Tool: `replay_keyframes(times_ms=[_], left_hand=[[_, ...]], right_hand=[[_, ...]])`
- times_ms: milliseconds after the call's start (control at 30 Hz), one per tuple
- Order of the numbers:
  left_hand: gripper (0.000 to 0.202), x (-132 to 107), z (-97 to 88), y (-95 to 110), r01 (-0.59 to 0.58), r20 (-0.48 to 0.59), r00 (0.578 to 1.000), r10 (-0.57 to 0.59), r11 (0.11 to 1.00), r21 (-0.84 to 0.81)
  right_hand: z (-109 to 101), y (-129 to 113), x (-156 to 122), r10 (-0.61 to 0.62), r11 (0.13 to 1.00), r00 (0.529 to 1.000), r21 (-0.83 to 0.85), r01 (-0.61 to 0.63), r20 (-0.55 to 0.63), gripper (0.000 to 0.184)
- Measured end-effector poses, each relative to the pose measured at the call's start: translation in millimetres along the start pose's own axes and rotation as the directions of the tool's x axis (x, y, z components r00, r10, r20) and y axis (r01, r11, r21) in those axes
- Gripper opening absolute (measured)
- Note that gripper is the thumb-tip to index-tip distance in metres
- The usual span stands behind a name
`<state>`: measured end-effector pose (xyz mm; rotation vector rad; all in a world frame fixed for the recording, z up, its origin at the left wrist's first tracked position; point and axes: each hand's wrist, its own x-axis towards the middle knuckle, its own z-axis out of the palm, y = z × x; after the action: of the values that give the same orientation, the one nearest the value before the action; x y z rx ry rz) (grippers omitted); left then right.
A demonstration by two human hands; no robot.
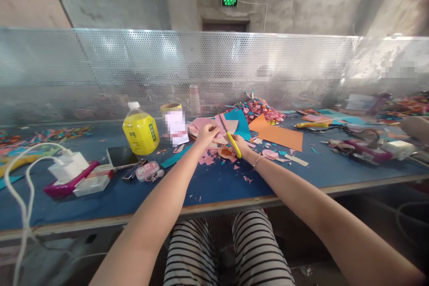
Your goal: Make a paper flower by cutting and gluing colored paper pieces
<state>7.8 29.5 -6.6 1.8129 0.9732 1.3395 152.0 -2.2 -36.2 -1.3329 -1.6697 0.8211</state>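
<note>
I have the scissors (234, 145) in my right grip (242, 144), fingers wrapped round the handle. Their long axis slants away from me and leftward, over the bench (217, 187). The pink paper (217, 119) stands at the blades; I can't tell whether they're parted. Left of the scissors, my left grip (208, 133) seems to pinch that paper and is the nearer hand to it.

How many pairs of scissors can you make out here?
1 clearly: the yellow-handled scissors in the right hand, blades at the pink paper. Others may be hidden under the scrap pile.
</note>
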Motion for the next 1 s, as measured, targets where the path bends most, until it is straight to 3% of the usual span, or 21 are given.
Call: replay_keyframes(times_ms=[267,433,500,600,700,833,900,1000], left_hand=[[0.018,0.6,-3.1,-0.2,0.006,-0.003,1.000,-0.006,1.000,0.025],[0.017,3.3,-6.9,-7.9,0.042,-0.027,0.999,-0.041,0.997,0.063],[0.017,3.5,-6.8,-9.4,0.080,-0.033,0.996,-0.080,0.997,0.012],[0.020,2.2,-5.2,-7.5,0.137,-0.012,0.990,-0.138,0.988,-0.067],[0.019,-0.4,-3.4,-2.3,0.138,-0.029,0.990,-0.141,0.987,-0.080],[0.018,-3.1,-2.7,2.2,0.166,-0.087,0.982,-0.168,0.986,-0.033],[0.021,-4.0,-3.5,2.5,0.158,-0.119,0.980,-0.158,0.987,-0.006],[0.020,-5.2,-5.2,2.4,0.123,-0.129,0.985,-0.116,0.991,0.049]], right_hand=[[2.3,4.6,5.9,-0.106,0.976,0.990,-0.198,0.086,-0.090,0.047],[-21.2,6.2,11.9,-0.091,0.962,0.982,-0.271,0.043,-0.167,0.057],[-37.1,8.4,12.2,-0.044,0.910,0.981,-0.412,-0.039,-0.191,0.058],[-53.8,14.6,8.7,-0.006,0.745,0.987,-0.660,-0.102,-0.160,0.052],[-55.0,17.6,1.4,0.040,0.614,0.996,-0.785,-0.083,-0.074,0.044],[-56.1,5.4,-6.0,0.060,0.560,0.997,-0.829,0.013,0.056,0.036],[-73.0,-3.6,-3.2,0.016,0.545,0.997,-0.837,0.053,0.074,0.033],[-128.4,-8.4,9.2,-0.081,0.484,0.995,-0.875,-0.018,-0.065,0.023]])
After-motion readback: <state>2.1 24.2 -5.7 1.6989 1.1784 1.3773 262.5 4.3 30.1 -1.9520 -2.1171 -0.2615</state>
